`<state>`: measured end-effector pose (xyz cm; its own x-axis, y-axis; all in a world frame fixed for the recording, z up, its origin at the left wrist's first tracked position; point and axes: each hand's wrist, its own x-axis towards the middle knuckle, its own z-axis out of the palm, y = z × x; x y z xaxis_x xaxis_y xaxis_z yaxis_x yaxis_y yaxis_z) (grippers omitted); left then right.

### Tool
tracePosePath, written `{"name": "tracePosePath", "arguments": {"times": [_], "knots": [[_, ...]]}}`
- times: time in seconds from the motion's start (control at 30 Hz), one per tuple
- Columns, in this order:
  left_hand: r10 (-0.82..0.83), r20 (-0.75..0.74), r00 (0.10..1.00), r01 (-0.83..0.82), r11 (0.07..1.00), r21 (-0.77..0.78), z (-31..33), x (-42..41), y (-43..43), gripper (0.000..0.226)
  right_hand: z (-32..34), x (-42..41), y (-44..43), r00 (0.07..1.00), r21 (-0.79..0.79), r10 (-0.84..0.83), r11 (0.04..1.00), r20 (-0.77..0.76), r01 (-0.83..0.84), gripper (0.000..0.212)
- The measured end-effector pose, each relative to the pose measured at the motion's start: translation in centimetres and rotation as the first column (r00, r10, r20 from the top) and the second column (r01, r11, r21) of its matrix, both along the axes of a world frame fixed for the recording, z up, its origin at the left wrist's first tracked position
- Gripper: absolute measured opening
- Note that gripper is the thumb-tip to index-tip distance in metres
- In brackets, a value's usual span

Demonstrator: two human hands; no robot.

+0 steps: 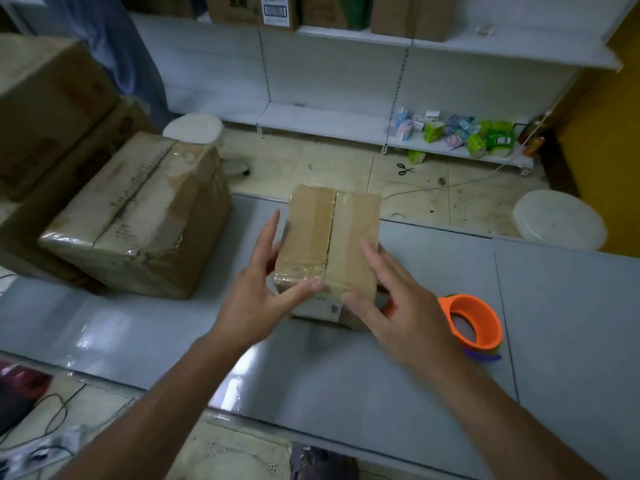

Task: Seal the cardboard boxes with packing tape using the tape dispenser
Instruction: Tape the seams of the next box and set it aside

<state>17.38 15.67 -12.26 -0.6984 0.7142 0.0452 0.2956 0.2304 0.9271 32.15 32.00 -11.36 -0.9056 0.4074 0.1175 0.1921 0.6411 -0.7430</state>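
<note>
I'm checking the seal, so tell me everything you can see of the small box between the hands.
The small box is brown cardboard, rectangular, flat on the grey table, flaps closed. Glossy tape covers the centre seam and near edge; a label shows on its near side. The left hand touches its left side, thumb on the near edge; the right hand touches its right.

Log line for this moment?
small box: tape on top | left hand: open, touching box | right hand: open, touching box | tape dispenser: on table, unheld
</note>
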Motion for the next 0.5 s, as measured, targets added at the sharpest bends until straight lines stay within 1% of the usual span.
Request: {"name": "tracePosePath", "arguments": {"times": [0.03, 0.07, 0.1, 0.13, 0.23, 0.33, 0.37, 0.43, 0.47, 0.5], "knots": [[-0.071, -0.090, 0.993, 0.065, 0.995, -0.072, 0.5, -0.4, -0.3, 0.100, 0.1, 0.1, 0.7, 0.998, 0.145, 0.036, 0.988, 0.060, -0.044, 0.070], [-0.130, -0.179, 0.975, 0.106, 0.984, -0.142, 0.8, -0.9, -0.5, 0.096, 0.3, 0.1, 1.1, 0.995, 0.229, 0.055, 0.971, 0.087, -0.074, 0.072], [-0.163, -0.248, 0.955, 0.117, 0.974, -0.192, 1.1, -1.3, -0.5, 0.090, 0.2, -0.2, 1.2, 0.995, 0.273, 0.060, 0.959, 0.083, -0.080, 0.072], [-0.168, -0.293, 0.941, 0.108, 0.972, -0.211, 1.2, -1.6, -0.4, 0.083, 0.1, -0.4, 1.2, 0.997, 0.299, 0.056, 0.952, 0.058, -0.071, 0.070], [-0.134, -0.316, 0.939, 0.065, 0.974, -0.219, 0.9, -1.7, -0.2, 0.074, -0.6, -1.1, 0.6, 0.999, 0.335, 0.025, 0.942, -0.040, -0.010, 0.061], [-0.206, -0.348, 0.915, 0.097, 0.947, -0.307, 1.0, -2.2, -0.5, 0.073, -0.7, -1.2, 0.3, 0.997, 0.312, 0.024, 0.950, -0.079, 0.002, 0.058], [-0.255, -0.329, 0.909, 0.138, 0.930, -0.340, 1.3, -2.7, -0.8, 0.074, -0.5, -1.0, 0.5, 0.998, 0.290, 0.040, 0.957, -0.052, -0.023, 0.059], [-0.380, -0.236, 0.894, 0.270, 0.880, -0.392, 2.5, -3.8, -1.2, 0.075, 0.5, -0.4, 1.3, 0.993, 0.193, 0.094, 0.976, 0.068, -0.105, 0.064], [-0.433, -0.157, 0.888, 0.344, 0.850, -0.400, 3.1, -4.4, -1.5, 0.075, 0.9, -0.1, 1.8, 0.980, 0.128, 0.137, 0.979, 0.144, -0.156, 0.068], [-0.461, -0.033, 0.887, 0.414, 0.823, -0.388, 3.6, -5.0, -1.7, 0.075, 1.3, 0.0, 2.2, 0.963, 0.047, 0.173, 0.981, 0.205, -0.186, 0.072]]}}
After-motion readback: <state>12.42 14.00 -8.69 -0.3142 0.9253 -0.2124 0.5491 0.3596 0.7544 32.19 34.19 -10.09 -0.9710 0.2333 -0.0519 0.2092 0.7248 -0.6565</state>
